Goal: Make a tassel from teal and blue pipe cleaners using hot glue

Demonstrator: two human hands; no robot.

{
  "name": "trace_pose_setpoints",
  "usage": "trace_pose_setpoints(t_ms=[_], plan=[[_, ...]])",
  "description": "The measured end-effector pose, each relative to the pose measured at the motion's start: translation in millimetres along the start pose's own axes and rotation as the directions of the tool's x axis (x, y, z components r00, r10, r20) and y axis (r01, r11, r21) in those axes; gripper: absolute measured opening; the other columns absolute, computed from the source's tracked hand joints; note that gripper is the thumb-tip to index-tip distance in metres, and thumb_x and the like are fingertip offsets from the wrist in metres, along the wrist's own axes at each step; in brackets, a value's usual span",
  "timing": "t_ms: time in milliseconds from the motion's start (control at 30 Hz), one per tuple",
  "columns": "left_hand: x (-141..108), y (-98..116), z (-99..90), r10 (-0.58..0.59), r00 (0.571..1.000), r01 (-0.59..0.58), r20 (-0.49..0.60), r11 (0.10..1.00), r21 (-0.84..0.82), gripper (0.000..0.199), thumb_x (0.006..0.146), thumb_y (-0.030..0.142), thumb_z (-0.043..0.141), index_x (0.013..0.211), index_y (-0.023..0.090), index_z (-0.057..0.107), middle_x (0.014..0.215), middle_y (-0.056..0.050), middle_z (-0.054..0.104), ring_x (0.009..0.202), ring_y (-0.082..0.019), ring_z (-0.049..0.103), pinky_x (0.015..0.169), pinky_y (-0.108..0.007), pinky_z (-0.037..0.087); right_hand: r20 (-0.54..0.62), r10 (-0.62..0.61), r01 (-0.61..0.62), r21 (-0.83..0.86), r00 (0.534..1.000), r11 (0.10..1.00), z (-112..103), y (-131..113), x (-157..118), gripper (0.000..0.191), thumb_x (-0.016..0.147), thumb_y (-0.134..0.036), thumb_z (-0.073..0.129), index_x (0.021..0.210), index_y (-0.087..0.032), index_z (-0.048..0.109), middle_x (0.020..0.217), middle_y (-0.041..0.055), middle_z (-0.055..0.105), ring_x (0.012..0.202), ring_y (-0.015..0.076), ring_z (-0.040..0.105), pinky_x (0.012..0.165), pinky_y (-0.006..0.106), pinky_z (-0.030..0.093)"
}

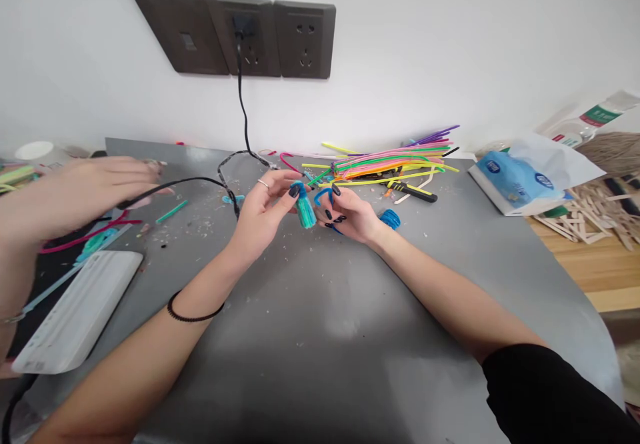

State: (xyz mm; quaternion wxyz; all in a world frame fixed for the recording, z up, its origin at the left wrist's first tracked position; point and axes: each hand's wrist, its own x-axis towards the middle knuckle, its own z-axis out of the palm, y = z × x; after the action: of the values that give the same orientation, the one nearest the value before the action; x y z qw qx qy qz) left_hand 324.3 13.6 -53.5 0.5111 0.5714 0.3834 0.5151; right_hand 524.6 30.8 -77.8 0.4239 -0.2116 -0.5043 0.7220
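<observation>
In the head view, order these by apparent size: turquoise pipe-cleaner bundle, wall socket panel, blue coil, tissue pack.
Largest to smallest:
1. Wall socket panel
2. Tissue pack
3. Turquoise pipe-cleaner bundle, in the left hand
4. Blue coil, judging its visible part

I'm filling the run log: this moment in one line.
left hand: holds teal bundle; right hand: holds blue strand; nearby: blue coil

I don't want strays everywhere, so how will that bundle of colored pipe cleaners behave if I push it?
The bundle will probably feel light, being thin stems. Its uneven, splayed ends suggest strands could slide apart. With the black-and-yellow handle right beside it, a push might snag there.
</observation>
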Motion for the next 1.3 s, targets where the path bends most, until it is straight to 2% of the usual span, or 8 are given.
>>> trace_pose_setpoints(t_ms=[200, 333, 500, 733, 900, 1033, 1200, 1300], plan=[[-0.8, -3.6, 1.9, -0.133, 0.987, 0.141, 0.089, 0.986, -0.093, 0.040, 0.084, 0.050, 0.092, 0.109, 0.022, 0.079, 0.113, -0.008, 0.079, 0.098, -0.024, 0.075, 0.082, -0.037, 0.068, -0.157, -0.070, 0.057, -0.087, 0.985, 0.995, 3.6, 3.2, 2.4, 0.068, 0.077, -0.073, 0.089, 0.059, -0.021, 0.049, 0.058, -0.0056, 0.037, 0.056, 0.0092, 0.030, 0.055, 0.028, 0.024], [-1.7, -3.8, 4.0, -0.152, 0.986, 0.160, 0.067, 0.979, -0.128, 0.039, 0.082, 0.049, 0.094, 0.107, 0.021, 0.081, 0.116, -0.009, 0.080, 0.107, -0.027, 0.075, 0.088, -0.039, 0.068, -0.170, -0.052, 0.035, -0.101, 0.984, 0.994, 6.7, 3.0, 3.0, 0.069, 0.075, -0.074, 0.090, 0.063, -0.022, 0.047, 0.059, -0.0077, 0.032, 0.055, 0.0081, 0.024, 0.053, 0.027, 0.022], [-1.3, -3.8, 4.2, -0.187, 0.980, 0.196, 0.066, 0.967, -0.160, 0.039, 0.078, 0.050, 0.098, 0.103, 0.022, 0.084, 0.112, -0.007, 0.081, 0.105, -0.026, 0.075, 0.089, -0.039, 0.069, -0.172, -0.012, -0.013, -0.141, 0.985, 0.990, 6.0, 5.1, 3.0, 0.067, 0.072, -0.080, 0.088, 0.071, -0.021, 0.055, 0.061, -0.0082, 0.031, 0.056, 0.0082, 0.022, 0.052, 0.026, 0.022], [-2.1, -3.2, 5.2, -0.202, 0.978, 0.210, 0.059, 0.954, -0.213, 0.034, 0.077, 0.046, 0.099, 0.099, 0.024, 0.087, 0.110, -0.007, 0.080, 0.102, -0.023, 0.074, 0.087, -0.036, 0.069, -0.145, 0.012, -0.040, -0.187, 0.989, 0.982, 3.1, 5.9, 1.6, 0.065, 0.075, -0.080, 0.086, 0.081, -0.018, 0.069, 0.071, -0.0028, 0.049, 0.064, 0.0106, 0.035, 0.058, 0.026, 0.028], [-1.6, 2.0, 5.6, -0.201, 0.977, 0.214, 0.075, 0.937, -0.274, 0.027, 0.078, 0.041, 0.097, 0.097, 0.024, 0.088, 0.105, -0.006, 0.080, 0.097, -0.022, 0.074, 0.086, -0.035, 0.069, -0.160, -0.009, -0.022, -0.191, 0.987, 0.981, 3.7, 4.4, 1.3, 0.064, 0.076, -0.077, 0.086, 0.072, -0.019, 0.060, 0.070, -0.0041, 0.044, 0.065, 0.0104, 0.034, 0.060, 0.027, 0.027], [-0.8, 2.1, 5.2, -0.182, 0.977, 0.208, 0.111, 0.931, -0.300, 0.035, 0.084, 0.053, 0.092, 0.100, 0.022, 0.088, 0.103, -0.009, 0.082, 0.095, -0.023, 0.077, 0.088, -0.039, 0.068, -0.176, -0.013, -0.020, -0.181, 0.984, 0.983, 4.7, 3.1, 0.7, 0.062, 0.077, -0.074, 0.086, 0.069, -0.020, 0.057, 0.069, -0.0045, 0.042, 0.063, 0.0102, 0.032, 0.059, 0.028, 0.025], [-0.9, -2.3, 5.6, -0.144, 0.985, 0.162, 0.092, 0.960, -0.228, 0.042, 0.073, 0.044, 0.103, 0.105, 0.023, 0.086, 0.112, -0.009, 0.082, 0.105, -0.025, 0.077, 0.098, -0.041, 0.066, -0.195, -0.006, -0.024, -0.152, 0.981, 0.988, 4.4, 2.9, 0.7, 0.057, 0.077, -0.070, 0.086, 0.073, -0.020, 0.059, 0.071, -0.0034, 0.045, 0.065, 0.0111, 0.035, 0.060, 0.028, 0.026], [-0.2, -2.5, 5.0, -0.134, 0.988, 0.149, 0.079, 0.960, -0.238, 0.042, 0.074, 0.044, 0.103, 0.105, 0.023, 0.086, 0.112, -0.009, 0.082, 0.105, -0.025, 0.077, 0.097, -0.041, 0.067, -0.202, -0.010, -0.018, -0.137, 0.979, 0.990, 4.1, 3.7, 1.3, 0.053, 0.078, -0.066, 0.086, 0.073, -0.021, 0.058, 0.068, -0.0041, 0.042, 0.065, 0.0117, 0.032, 0.060, 0.028, 0.025]])
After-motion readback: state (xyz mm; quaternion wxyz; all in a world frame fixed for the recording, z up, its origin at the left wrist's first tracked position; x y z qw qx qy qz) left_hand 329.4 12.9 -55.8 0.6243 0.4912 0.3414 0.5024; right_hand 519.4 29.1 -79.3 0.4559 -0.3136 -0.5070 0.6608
